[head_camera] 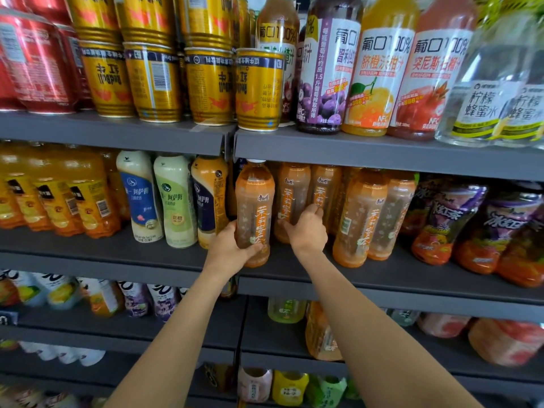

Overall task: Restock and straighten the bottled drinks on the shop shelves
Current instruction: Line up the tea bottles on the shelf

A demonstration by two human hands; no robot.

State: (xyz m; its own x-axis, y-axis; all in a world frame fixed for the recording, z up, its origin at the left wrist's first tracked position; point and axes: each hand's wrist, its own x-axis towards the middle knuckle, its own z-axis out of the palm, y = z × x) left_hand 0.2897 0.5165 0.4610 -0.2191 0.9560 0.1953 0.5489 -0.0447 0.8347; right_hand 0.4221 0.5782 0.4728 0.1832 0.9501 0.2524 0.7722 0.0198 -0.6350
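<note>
Grey shop shelf (123, 254) is carrying drinks; left hand (228, 250) is gripping a front-edge tea bottle (254, 207), right hand (307, 229) clasping the second bottle (291, 195) behind. Straightening step; next, align labels forward.

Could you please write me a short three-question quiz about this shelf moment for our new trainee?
1. True or false: the left hand grips an orange tea bottle near its base.
2. The right hand reaches to: A) a gold can, B) a second orange tea bottle set further back, C) a purple juice bottle.
3. Which shelf do the hands work at, counting down from the can shelf?

Key: 1 true; 2 B; 3 the next one down.
</note>
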